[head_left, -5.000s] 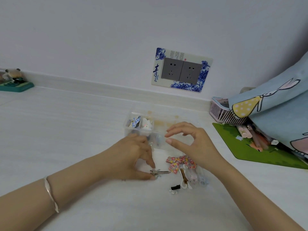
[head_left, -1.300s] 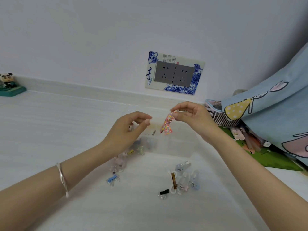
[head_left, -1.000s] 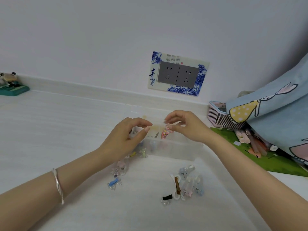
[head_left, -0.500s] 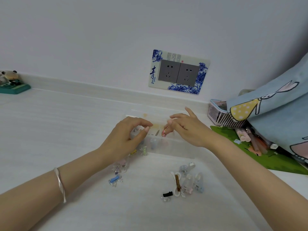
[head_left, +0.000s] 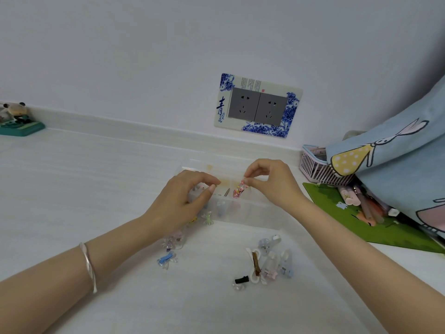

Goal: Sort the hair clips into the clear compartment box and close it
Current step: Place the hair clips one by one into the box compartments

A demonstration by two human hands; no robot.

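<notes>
the right hand [head_left: 272, 186] pinches a floral hair clip [head_left: 239, 190] by its upper end between thumb and fingertips, so the clip hangs nose-down over a middle cell of the clear compartment box [head_left: 255, 214]. its tip is at or just inside the rim. the left hand [head_left: 178, 203] is curled at the box's 9 o'clock end with thumb and forefinger nearly meeting. whether it pinches something small or only steadies the wall, i cannot tell. a thin metal clip [head_left: 226, 192] already stands in the cell just beside the floral one.

on the desk [head_left: 72, 189], a pile of loose clips [head_left: 265, 266] lies at 6 o'clock from the box, and a small blue clip [head_left: 166, 259] lies at 7 o'clock, near the left forearm.

the floral clip looks very light, soft cloth over a stiff sprung core. a fingertip pinch at the bare end probably suits it, since squeezing the cloth would only crumple it. the clear plastic clips in the pile look smooth and brittle, likely to skid when nudged. taking each across its narrow body should work better than scooping. the box seems light and thin-walled and may slide, so a steadying hand on one end is wise, and more so when the lid is pressed shut.
</notes>
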